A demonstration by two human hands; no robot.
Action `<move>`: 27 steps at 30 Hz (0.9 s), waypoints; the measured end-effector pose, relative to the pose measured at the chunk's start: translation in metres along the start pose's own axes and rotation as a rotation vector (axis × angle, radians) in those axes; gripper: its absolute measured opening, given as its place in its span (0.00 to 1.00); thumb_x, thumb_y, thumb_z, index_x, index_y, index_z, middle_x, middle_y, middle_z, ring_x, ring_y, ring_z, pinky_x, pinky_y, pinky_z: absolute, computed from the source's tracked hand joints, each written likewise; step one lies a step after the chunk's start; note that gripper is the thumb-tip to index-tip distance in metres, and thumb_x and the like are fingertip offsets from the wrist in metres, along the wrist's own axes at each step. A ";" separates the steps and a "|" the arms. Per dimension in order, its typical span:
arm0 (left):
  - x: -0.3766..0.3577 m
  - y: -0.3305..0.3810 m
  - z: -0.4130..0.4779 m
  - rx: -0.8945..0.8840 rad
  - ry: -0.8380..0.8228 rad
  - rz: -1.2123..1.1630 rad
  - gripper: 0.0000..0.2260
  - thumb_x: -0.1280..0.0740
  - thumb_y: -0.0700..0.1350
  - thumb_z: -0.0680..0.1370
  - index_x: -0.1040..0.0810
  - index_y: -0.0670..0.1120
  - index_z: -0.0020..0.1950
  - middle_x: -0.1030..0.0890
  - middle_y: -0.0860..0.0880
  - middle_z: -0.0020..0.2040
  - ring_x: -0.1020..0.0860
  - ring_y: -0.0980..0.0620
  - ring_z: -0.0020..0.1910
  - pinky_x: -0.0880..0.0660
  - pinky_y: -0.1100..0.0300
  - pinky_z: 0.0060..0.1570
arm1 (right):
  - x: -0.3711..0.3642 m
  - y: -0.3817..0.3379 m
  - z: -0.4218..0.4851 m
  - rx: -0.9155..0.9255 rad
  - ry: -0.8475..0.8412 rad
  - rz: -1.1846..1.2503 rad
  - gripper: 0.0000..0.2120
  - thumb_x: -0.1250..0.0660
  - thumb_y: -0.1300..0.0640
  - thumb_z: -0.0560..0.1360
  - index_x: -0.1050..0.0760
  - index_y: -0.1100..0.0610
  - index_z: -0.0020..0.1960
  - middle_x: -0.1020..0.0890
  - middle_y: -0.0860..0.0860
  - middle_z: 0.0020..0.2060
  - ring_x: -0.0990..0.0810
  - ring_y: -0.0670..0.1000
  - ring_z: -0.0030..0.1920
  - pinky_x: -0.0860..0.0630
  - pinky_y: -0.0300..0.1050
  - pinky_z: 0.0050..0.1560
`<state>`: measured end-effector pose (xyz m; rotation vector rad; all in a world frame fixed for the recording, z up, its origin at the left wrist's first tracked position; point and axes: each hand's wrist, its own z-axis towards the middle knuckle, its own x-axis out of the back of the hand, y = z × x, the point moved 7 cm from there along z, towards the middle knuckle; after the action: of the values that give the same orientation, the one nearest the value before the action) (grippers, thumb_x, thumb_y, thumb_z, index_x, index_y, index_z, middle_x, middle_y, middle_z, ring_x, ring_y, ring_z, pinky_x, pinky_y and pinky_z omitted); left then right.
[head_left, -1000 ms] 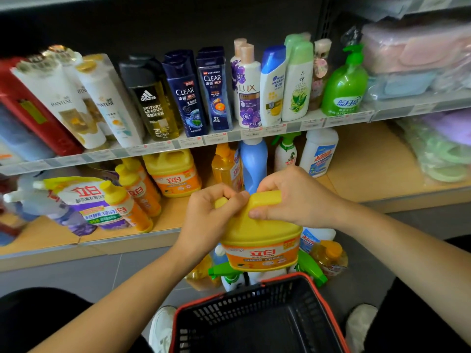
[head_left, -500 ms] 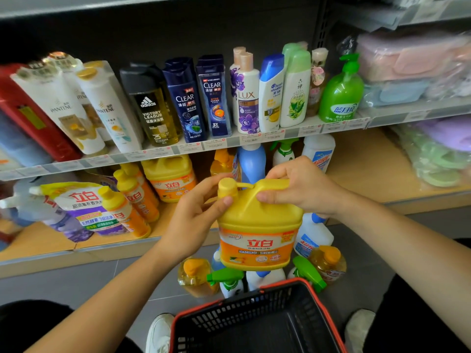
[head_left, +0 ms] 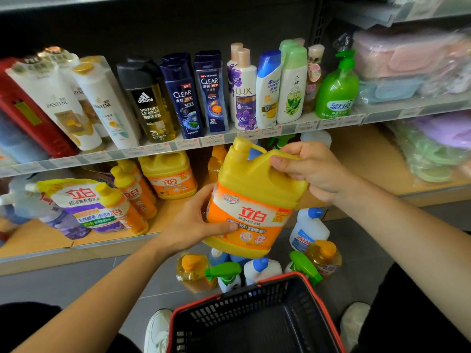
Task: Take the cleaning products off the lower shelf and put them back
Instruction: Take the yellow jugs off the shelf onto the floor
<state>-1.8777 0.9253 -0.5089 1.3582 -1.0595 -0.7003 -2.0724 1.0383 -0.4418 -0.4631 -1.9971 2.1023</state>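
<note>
A large yellow detergent jug [head_left: 251, 200] with an orange label sits at the centre of the frame, held in the air in front of the lower shelf [head_left: 102, 240] and tilted so its cap leans toward the upper left. The right hand [head_left: 309, 169] is clamped around the jug's handle at its top, fingers curled over it. The left hand [head_left: 193, 222] cups the jug's lower left side, thumb pressed across the label. Below the jug, on the grey floor, stands a cluster of bottles [head_left: 254, 268]: white ones with blue caps, green-trigger sprays and amber ones with orange caps. A black basket with a red rim [head_left: 257, 324] sits at the bottom centre. On the lower shelf at centre left stands a matching yellow jug [head_left: 169, 174].
</note>
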 end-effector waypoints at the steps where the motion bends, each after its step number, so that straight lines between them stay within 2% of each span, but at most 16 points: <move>1: 0.000 -0.001 0.000 -0.016 0.015 -0.008 0.34 0.20 0.41 0.68 0.29 0.50 0.71 0.18 0.50 0.63 0.19 0.48 0.62 0.18 0.54 0.55 | 0.000 0.001 0.000 -0.003 -0.002 -0.001 0.04 0.30 0.62 0.73 0.22 0.62 0.46 0.20 0.43 0.26 0.23 0.38 0.26 0.29 0.29 0.30; 4: -0.002 -0.003 0.001 -0.074 0.064 -0.005 0.32 0.21 0.40 0.67 0.27 0.48 0.70 0.17 0.52 0.62 0.18 0.51 0.61 0.19 0.59 0.53 | 0.005 0.002 0.002 0.002 0.024 -0.149 0.12 0.27 0.54 0.69 0.19 0.61 0.48 0.19 0.45 0.29 0.23 0.41 0.30 0.27 0.35 0.35; 6: -0.002 -0.004 0.002 -0.100 0.114 0.021 0.33 0.19 0.41 0.66 0.27 0.48 0.69 0.17 0.53 0.61 0.19 0.52 0.61 0.19 0.59 0.54 | 0.011 0.001 0.004 0.024 0.054 -0.340 0.16 0.26 0.49 0.67 0.18 0.57 0.51 0.15 0.46 0.39 0.17 0.44 0.41 0.22 0.40 0.45; 8: 0.000 -0.004 0.003 -0.124 0.170 0.076 0.36 0.16 0.46 0.64 0.27 0.49 0.68 0.18 0.53 0.59 0.19 0.52 0.60 0.19 0.57 0.55 | 0.016 -0.004 0.004 0.085 0.070 -0.528 0.21 0.25 0.45 0.66 0.19 0.52 0.56 0.15 0.47 0.49 0.18 0.45 0.50 0.23 0.38 0.51; 9: 0.002 -0.001 0.003 -0.133 0.212 0.175 0.37 0.16 0.52 0.62 0.27 0.51 0.68 0.18 0.54 0.59 0.20 0.54 0.59 0.19 0.56 0.54 | 0.018 -0.007 0.003 0.120 0.076 -0.608 0.26 0.25 0.44 0.64 0.21 0.51 0.60 0.17 0.46 0.52 0.19 0.44 0.52 0.25 0.33 0.51; 11: 0.008 0.008 0.002 -0.165 0.322 0.537 0.38 0.23 0.66 0.60 0.28 0.59 0.68 0.21 0.58 0.59 0.23 0.58 0.57 0.22 0.57 0.51 | 0.019 -0.009 0.000 0.161 0.072 -0.693 0.36 0.22 0.42 0.62 0.26 0.48 0.68 0.19 0.45 0.57 0.20 0.43 0.55 0.27 0.28 0.49; 12: 0.008 0.014 0.001 -0.196 0.359 0.709 0.39 0.27 0.70 0.60 0.28 0.60 0.69 0.22 0.58 0.57 0.24 0.58 0.55 0.23 0.57 0.48 | 0.018 -0.008 -0.002 0.174 0.051 -0.716 0.37 0.21 0.43 0.63 0.27 0.48 0.70 0.20 0.45 0.59 0.20 0.43 0.56 0.27 0.28 0.50; 14: 0.006 0.023 0.001 -0.256 0.382 0.890 0.39 0.31 0.73 0.61 0.26 0.59 0.69 0.22 0.57 0.54 0.24 0.56 0.53 0.23 0.54 0.43 | 0.008 -0.002 -0.004 0.197 -0.033 -0.805 0.35 0.19 0.48 0.65 0.25 0.50 0.69 0.20 0.47 0.59 0.21 0.45 0.56 0.26 0.33 0.54; 16: 0.004 0.028 0.000 -0.303 0.387 0.976 0.39 0.32 0.73 0.62 0.25 0.57 0.69 0.21 0.56 0.52 0.23 0.53 0.51 0.23 0.52 0.40 | -0.001 0.003 -0.006 0.228 -0.101 -0.937 0.27 0.20 0.52 0.67 0.21 0.52 0.64 0.19 0.49 0.55 0.20 0.48 0.55 0.24 0.45 0.57; 18: 0.002 0.030 -0.002 -0.349 0.386 1.034 0.38 0.31 0.73 0.62 0.24 0.56 0.69 0.20 0.55 0.51 0.22 0.52 0.49 0.23 0.51 0.38 | 0.002 0.006 -0.006 0.200 -0.107 -0.934 0.23 0.20 0.55 0.68 0.19 0.54 0.62 0.17 0.49 0.53 0.19 0.49 0.53 0.22 0.50 0.57; 21: 0.001 0.029 -0.006 -0.371 0.376 1.070 0.38 0.29 0.71 0.62 0.23 0.55 0.69 0.20 0.54 0.51 0.21 0.51 0.49 0.23 0.51 0.37 | 0.018 0.010 -0.006 0.084 -0.118 -0.814 0.22 0.20 0.62 0.67 0.18 0.54 0.59 0.16 0.45 0.49 0.17 0.46 0.51 0.18 0.49 0.54; 24: 0.000 0.030 -0.009 -0.378 0.380 1.074 0.38 0.30 0.71 0.63 0.23 0.54 0.68 0.20 0.53 0.51 0.21 0.50 0.49 0.22 0.50 0.37 | 0.023 0.014 -0.005 0.067 -0.158 -0.812 0.15 0.20 0.63 0.68 0.16 0.55 0.53 0.15 0.48 0.46 0.16 0.48 0.49 0.18 0.50 0.51; 27: -0.001 0.032 -0.011 -0.389 0.390 1.065 0.38 0.32 0.72 0.63 0.23 0.54 0.69 0.19 0.52 0.51 0.21 0.50 0.48 0.22 0.51 0.37 | 0.027 0.015 -0.004 0.061 -0.136 -0.728 0.13 0.21 0.63 0.68 0.16 0.58 0.52 0.14 0.50 0.45 0.16 0.51 0.49 0.17 0.50 0.51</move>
<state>-1.8735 0.9351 -0.4764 0.4245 -1.0699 0.1577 -2.0948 1.0505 -0.4593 0.3821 -1.7762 1.7385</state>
